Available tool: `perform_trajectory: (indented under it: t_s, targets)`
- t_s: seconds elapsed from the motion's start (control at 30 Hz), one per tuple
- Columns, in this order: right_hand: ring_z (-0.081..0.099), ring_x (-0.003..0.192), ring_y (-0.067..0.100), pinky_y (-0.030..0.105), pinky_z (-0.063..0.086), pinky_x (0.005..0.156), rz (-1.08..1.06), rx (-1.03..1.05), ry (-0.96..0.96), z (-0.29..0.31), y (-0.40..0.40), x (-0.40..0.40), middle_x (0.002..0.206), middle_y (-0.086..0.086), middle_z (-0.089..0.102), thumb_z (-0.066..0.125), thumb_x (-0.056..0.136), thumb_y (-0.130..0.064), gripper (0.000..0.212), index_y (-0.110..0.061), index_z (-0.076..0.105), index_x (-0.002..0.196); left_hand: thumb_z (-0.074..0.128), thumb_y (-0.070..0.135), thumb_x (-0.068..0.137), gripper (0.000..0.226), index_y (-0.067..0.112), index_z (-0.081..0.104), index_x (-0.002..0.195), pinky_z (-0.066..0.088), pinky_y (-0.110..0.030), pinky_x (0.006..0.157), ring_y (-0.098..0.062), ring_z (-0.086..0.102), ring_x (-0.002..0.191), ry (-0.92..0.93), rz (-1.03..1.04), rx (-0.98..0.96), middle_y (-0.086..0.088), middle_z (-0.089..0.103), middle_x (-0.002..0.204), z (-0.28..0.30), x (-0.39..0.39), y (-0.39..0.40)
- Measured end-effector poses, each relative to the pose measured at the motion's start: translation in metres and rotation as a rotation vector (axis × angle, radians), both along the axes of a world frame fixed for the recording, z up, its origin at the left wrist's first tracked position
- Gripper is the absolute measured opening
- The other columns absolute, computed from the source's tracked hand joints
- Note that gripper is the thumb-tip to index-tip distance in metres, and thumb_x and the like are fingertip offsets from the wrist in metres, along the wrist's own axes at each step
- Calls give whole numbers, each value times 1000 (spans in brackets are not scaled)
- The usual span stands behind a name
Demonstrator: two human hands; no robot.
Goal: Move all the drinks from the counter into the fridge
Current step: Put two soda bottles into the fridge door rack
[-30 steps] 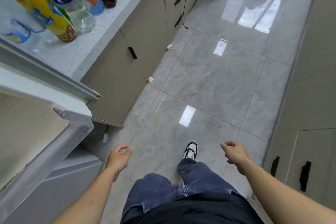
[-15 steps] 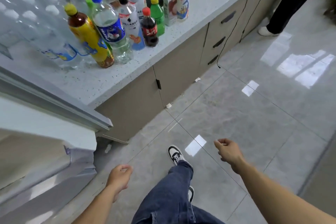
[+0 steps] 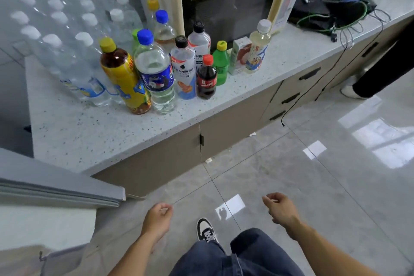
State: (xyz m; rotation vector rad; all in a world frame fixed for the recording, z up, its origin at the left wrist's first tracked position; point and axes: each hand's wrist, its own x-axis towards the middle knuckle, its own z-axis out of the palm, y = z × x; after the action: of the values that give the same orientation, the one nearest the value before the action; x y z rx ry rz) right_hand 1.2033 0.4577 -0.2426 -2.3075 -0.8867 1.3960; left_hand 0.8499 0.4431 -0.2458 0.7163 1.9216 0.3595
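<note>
Head view: both the left hand (image 3: pixel 156 219) and right hand (image 3: pixel 280 208) hang loosely curled and empty at six o'clock, ready to reach. Drinks crowd the table (image 3: pixel 89 136) at eleven o'clock, yellow-labelled tea bottle (image 3: pixel 124 76) nearest, likely easiest to take first.

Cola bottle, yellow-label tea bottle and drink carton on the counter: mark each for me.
cola bottle (image 3: pixel 206 78), head view, on its red label.
yellow-label tea bottle (image 3: pixel 125 78), head view, on the yellow label mid-body.
drink carton (image 3: pixel 239 56), head view, on its front face.

"National", seemingly, on microwave (image 3: pixel 224 2) door.
</note>
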Motion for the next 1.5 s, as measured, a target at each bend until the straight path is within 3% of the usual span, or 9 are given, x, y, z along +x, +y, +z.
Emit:
perform_trajectory:
  t_s: [0.1, 0.27, 0.4, 0.6, 0.87, 0.97, 1.1, 1.33, 1.5]
  targets:
    - [60, 73, 21, 37, 53, 70, 46, -26, -13, 2, 21, 5, 83, 3, 66, 63, 93, -35, 19, -17, 66, 98, 60, 25, 96, 20, 19, 61, 115, 56, -37, 84, -20, 66, 93, 5, -18, 102, -3, 68, 108, 7, 22, 32]
    - [59, 72, 18, 42, 54, 77, 135, 24, -7, 8, 92, 8, 86, 3, 66, 64, 93, -33, 23, -14, 65, 106, 63, 33, 94, 40, 25, 53, 132, 42, -16, 66, 4, 59, 88, 29, -13, 270, 12, 62, 108, 31, 66, 92]
    - [60, 73, 15, 27, 48, 64, 219, 171, 60, 33, 174, -11, 95, 1, 66, 63, 94, -32, 30, -17, 60, 120, 68, 35, 89, 57, 25, 45, 141, 54, -32, 86, -11, 64, 103, 5, 67, 403, 4, 59, 126, 55, 100, 160]
    - [62, 96, 12, 38, 54, 89, 399, 485, 112, 80, 295, -42, 111, -9, 59, 69, 89, -33, 50, -23, 52, 135, 74, 40, 83, 70, 24, 44, 144, 46, -29, 97, -9, 56, 118, 118, 162, 566, 6, 54, 141, 94, 147, 260]
    - [50, 129, 18, 31, 43, 105, 540, 744, 211, 82, 388, -63, 143, 3, 50, 77, 80, -19, 82, -16, 33, 150, 85, 38, 71, 70, 20, 51, 130, 37, -19, 83, -18, 62, 113, 239, 561, 615, 2, 65, 125, 103, 197, 320]
    - [51, 125, 11, 24, 43, 102, 584, 776, 281, 79, 401, -66, 138, 3, 53, 78, 77, -13, 83, -12, 35, 148, 87, 38, 69, 77, 18, 49, 133, 44, -24, 89, -18, 62, 115, 264, 663, 637, 1, 64, 128, 102, 206, 332]
    - [55, 101, -5, 1, 40, 81, 617, 819, 319, 69, 405, -65, 115, -17, 57, 80, 75, -18, 69, -17, 44, 134, 87, 40, 67, 68, 21, 52, 122, 46, -22, 87, -10, 65, 103, 310, 734, 634, 10, 67, 113, 103, 208, 335]
    - [56, 94, -9, 0, 42, 79, 635, 806, 318, 65, 413, -67, 120, -1, 59, 83, 73, -29, 70, -25, 40, 128, 84, 46, 69, 61, 33, 57, 122, 48, -21, 85, -6, 67, 99, 370, 518, 678, 15, 72, 108, 107, 194, 322]
    - [53, 98, -8, -2, 38, 84, 649, 844, 295, 71, 413, -67, 118, -8, 57, 84, 75, -30, 70, -25, 43, 132, 86, 43, 66, 57, 34, 59, 115, 57, -40, 89, -11, 70, 97, 212, 492, 698, 12, 72, 106, 101, 181, 298]
